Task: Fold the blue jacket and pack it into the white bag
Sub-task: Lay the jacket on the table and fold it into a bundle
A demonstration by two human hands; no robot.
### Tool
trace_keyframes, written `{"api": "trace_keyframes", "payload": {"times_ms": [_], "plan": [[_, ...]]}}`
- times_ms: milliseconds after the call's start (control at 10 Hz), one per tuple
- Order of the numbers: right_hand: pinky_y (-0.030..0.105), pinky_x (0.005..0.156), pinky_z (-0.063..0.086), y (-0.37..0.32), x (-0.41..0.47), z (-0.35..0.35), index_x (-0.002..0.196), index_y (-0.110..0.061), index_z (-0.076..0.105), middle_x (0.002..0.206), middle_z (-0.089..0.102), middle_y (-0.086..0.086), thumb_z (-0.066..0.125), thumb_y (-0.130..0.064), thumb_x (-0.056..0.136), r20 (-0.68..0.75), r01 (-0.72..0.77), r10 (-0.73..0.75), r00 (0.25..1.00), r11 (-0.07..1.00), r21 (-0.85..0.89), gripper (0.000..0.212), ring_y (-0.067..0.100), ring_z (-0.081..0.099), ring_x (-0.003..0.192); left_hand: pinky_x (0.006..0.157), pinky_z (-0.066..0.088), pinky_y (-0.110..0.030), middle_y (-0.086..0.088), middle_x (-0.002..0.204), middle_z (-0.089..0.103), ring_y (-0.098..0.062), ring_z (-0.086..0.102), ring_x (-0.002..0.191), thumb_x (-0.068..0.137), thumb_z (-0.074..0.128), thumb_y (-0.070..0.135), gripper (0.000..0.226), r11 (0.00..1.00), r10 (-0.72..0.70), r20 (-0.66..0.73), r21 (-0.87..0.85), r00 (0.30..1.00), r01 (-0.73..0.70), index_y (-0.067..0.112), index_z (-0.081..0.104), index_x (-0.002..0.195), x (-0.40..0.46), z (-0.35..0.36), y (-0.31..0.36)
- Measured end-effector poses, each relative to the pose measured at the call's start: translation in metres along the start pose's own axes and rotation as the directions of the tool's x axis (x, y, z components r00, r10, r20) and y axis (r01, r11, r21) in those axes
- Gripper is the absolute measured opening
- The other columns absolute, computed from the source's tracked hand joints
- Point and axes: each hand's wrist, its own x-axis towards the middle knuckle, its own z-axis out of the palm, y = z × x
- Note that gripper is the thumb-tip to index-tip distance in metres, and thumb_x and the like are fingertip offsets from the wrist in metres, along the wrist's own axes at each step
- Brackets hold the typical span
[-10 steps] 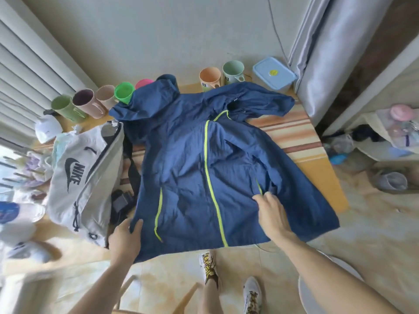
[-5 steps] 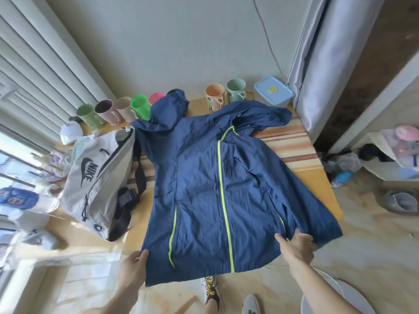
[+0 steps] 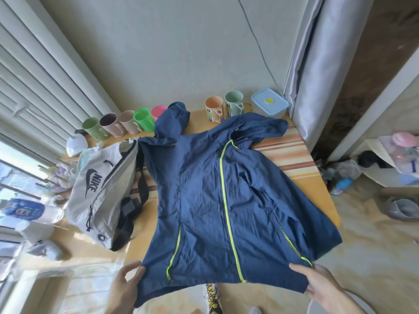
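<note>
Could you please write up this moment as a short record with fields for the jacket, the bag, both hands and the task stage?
jacket: blue jacket spread flat, front up, zipped, hem hanging over the table's near edge
bag: white bag lying left of the jacket, nothing packed yet
left hand: left hand gripping the hem's left corner
right hand: right hand gripping the hem's right corner
stage: no fold made yet
background: mugs and a lidded box along the far edge

Mugs along the far edge, white bag left, striped tabletop right.
</note>
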Motion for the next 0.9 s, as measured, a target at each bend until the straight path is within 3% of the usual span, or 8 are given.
{"api": "trace_keyframes", "payload": {"times_ms": [100, 300, 400, 500, 600, 700, 800, 900], "plan": [[0.033, 0.066, 0.049, -0.031, -0.041, -0.017, 0.100, -0.002, 0.069, 0.089, 0.074, 0.014, 0.077, 0.005, 0.085, 0.028, 0.044, -0.042, 0.999, 0.998, -0.050, 0.019, 0.030, 0.067, 0.078, 0.040, 0.049, -0.013, -0.005, 0.058, 0.074, -0.011, 0.068, 0.044, 0.096, 0.059, -0.006, 0.014, 0.987, -0.025, 0.138, -0.154, 0.990, 0.046, -0.003, 0.067, 0.107, -0.013, -0.013, 0.026], [0.038, 0.071, 0.059, -0.140, -0.052, 0.043, 0.106, -0.013, 0.059, 0.108, 0.068, 0.013, 0.071, 0.004, 0.091, 0.088, 0.216, -0.243, 0.966, 0.947, 0.239, 0.025, 0.026, 0.067, 0.088, 0.070, 0.063, -0.022, 0.008, 0.071, 0.080, -0.007, 0.076, 0.071, 0.100, 0.047, -0.006, 0.021, 0.938, 0.029, 0.381, -0.329, 0.924, 0.106, -0.001, 0.059, 0.117, 0.044, -0.007, 0.079], [0.033, 0.069, 0.068, -0.189, -0.019, 0.088, 0.106, -0.009, 0.058, 0.125, 0.063, 0.022, 0.063, 0.008, 0.096, 0.078, 0.271, -0.322, 0.944, 0.887, 0.375, 0.020, 0.029, 0.068, 0.094, 0.121, 0.030, -0.049, 0.068, 0.113, 0.038, -0.012, 0.026, 0.147, 0.108, 0.017, 0.006, 0.083, 0.822, 0.506, 0.144, -0.378, 0.850, -0.425, 0.083, 0.047, 0.111, 0.119, 0.006, 0.100], [0.044, 0.102, 0.058, -0.222, 0.003, 0.123, 0.109, -0.005, 0.060, 0.135, 0.062, 0.025, 0.060, -0.001, 0.101, 0.070, 0.392, -0.425, 0.902, 0.878, 0.276, 0.009, 0.026, 0.069, 0.098, 0.126, -0.015, -0.040, 0.053, 0.108, -0.050, 0.007, -0.041, 0.137, 0.109, -0.003, 0.031, 0.089, 0.367, 0.460, 0.464, -0.876, 0.757, 0.314, 0.068, -0.032, 0.034, 0.181, 0.038, 0.129], [0.049, 0.112, 0.047, -0.228, 0.024, 0.133, 0.138, -0.012, 0.054, 0.141, 0.060, 0.015, 0.075, -0.004, 0.087, -0.005, 0.522, -0.574, 0.819, 0.748, -0.411, 0.056, 0.029, 0.060, 0.120, 0.104, 0.048, -0.040, -0.011, 0.137, 0.063, -0.029, 0.060, 0.122, 0.101, 0.056, 0.007, 0.061, 0.960, 0.270, 0.232, 0.009, 0.934, -0.280, 0.001, 0.027, 0.154, 0.177, 0.057, 0.152], [0.043, 0.119, 0.039, -0.218, 0.047, 0.136, 0.154, -0.047, 0.031, 0.168, 0.022, 0.005, 0.071, 0.002, 0.076, 0.317, 0.507, -0.628, 0.711, 0.145, -0.850, 0.101, 0.034, 0.027, 0.154, 0.100, 0.051, -0.042, -0.003, 0.137, 0.062, -0.024, 0.060, 0.114, 0.088, 0.073, 0.010, 0.072, 0.792, 0.415, 0.305, 0.341, 0.857, -0.506, 0.030, 0.041, 0.149, 0.209, 0.081, 0.141], [0.041, 0.124, 0.031, -0.225, 0.073, 0.144, 0.154, -0.050, 0.034, 0.173, -0.016, 0.005, 0.070, -0.006, 0.085, 0.426, 0.440, -0.470, 0.773, -0.086, -0.894, 0.089, 0.028, -0.002, 0.162, 0.108, 0.045, -0.041, 0.006, 0.156, 0.045, -0.025, 0.041, 0.134, 0.090, 0.072, 0.027, 0.074, 0.530, 0.549, 0.440, 0.474, 0.711, -0.703, 0.038, 0.035, 0.153, 0.222, 0.095, 0.147], [0.040, 0.119, 0.036, -0.248, 0.091, 0.151, 0.106, -0.044, 0.066, 0.174, -0.003, 0.007, 0.081, -0.023, 0.082, 0.386, 0.408, -0.427, 0.818, -0.044, -0.912, 0.035, 0.027, 0.014, 0.160, 0.091, 0.052, -0.042, 0.000, 0.138, 0.055, -0.027, 0.052, 0.126, 0.089, 0.068, 0.047, 0.076, 0.635, 0.421, 0.382, 0.524, 0.823, -0.568, 0.038, 0.029, 0.154, 0.230, 0.109, 0.162]]}}
